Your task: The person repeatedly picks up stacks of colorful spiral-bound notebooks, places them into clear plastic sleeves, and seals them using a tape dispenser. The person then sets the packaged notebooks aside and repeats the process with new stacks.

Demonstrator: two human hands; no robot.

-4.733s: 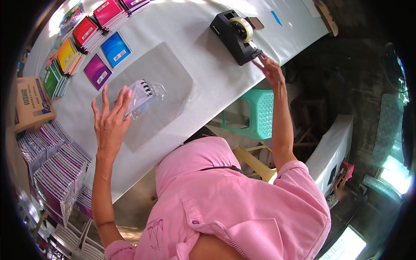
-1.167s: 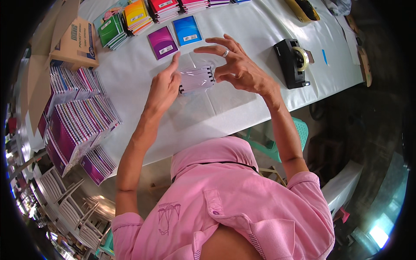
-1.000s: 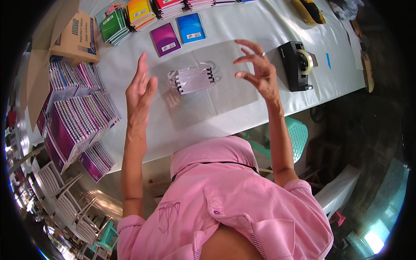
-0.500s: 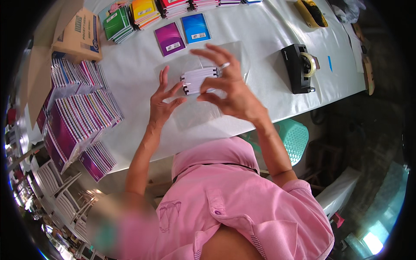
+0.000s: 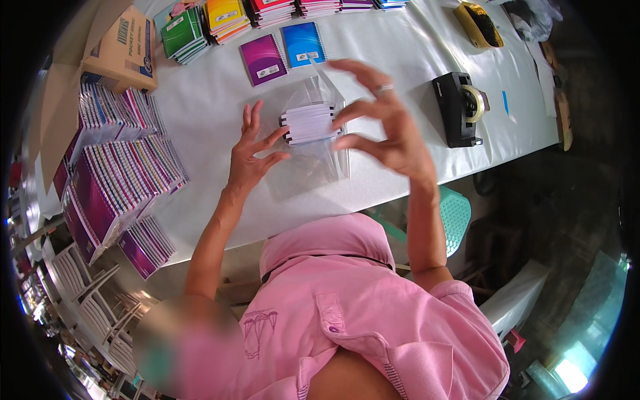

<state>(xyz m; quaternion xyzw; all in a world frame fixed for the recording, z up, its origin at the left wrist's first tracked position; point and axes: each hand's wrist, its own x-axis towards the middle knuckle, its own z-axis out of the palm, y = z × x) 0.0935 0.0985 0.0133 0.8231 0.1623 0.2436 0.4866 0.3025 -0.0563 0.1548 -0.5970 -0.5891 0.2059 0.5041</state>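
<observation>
A stack of small white-edged spiral notebooks (image 5: 308, 123) sits inside a clear plastic bag (image 5: 303, 175), raised a little over the white table (image 5: 207, 107). My left hand (image 5: 252, 152) presses its fingertips against the stack's left side, fingers spread. Opposite it, my right hand (image 5: 383, 127), with a ring on one finger, pinches the stack's right side through the plastic. The bag's loose end hangs toward me below the stack.
A black tape dispenser (image 5: 460, 107) stands to the right. Purple (image 5: 265, 59) and blue (image 5: 303, 43) notebooks lie beyond the bag, coloured stacks (image 5: 227, 15) behind them. A cardboard box (image 5: 123, 47) and wrapped notebook bundles (image 5: 113, 177) fill the left. A green stool (image 5: 455, 217) stands under the table edge.
A second ago both hands were lifted off the bagged stack, spread apart. They closed in on it, and the right hand has shifted from on top to its right side.
</observation>
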